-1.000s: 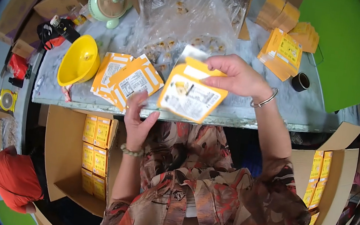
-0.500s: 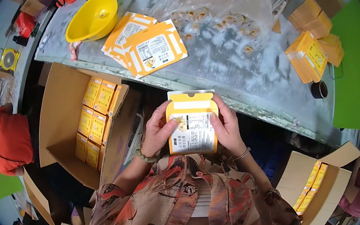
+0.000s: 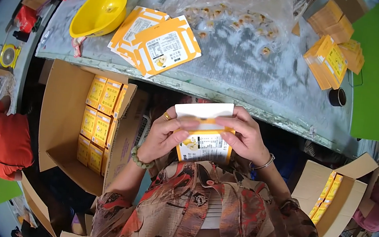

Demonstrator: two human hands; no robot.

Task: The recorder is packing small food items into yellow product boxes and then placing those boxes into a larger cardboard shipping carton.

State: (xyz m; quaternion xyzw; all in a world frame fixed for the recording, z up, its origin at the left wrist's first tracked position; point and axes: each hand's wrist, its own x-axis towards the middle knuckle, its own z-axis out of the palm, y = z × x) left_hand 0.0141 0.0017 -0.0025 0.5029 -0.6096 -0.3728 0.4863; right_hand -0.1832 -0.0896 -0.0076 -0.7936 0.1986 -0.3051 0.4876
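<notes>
A yellow and white carton (image 3: 209, 148) with printed text is between my hands, just in front of my body. Its white upper flap (image 3: 205, 110) stands up, and a yellow flap below it is bent over under my fingers. My left hand (image 3: 165, 133) grips the carton's left edge, fingers across the fold and thumb on the printed panel. On the opposite edge my right hand (image 3: 243, 135) does the same. Finger motion blurs the fold line. Beyond them on the table (image 3: 268, 95) lies a fanned pile of flat cartons (image 3: 172, 50).
A cardboard box (image 3: 57, 116) of packed yellow cartons stands at left, another box (image 3: 344, 208) at right. The table also bears a yellow basin (image 3: 98, 12), a clear plastic bag (image 3: 240, 11) of small pieces, carton stacks (image 3: 325, 59) and a dark roll (image 3: 337, 96). A person in red (image 3: 7, 138) is at far left.
My fingers have moved onto the carton's top and bent its yellow flap over, while the white flap shows more. The view has shifted slightly.
</notes>
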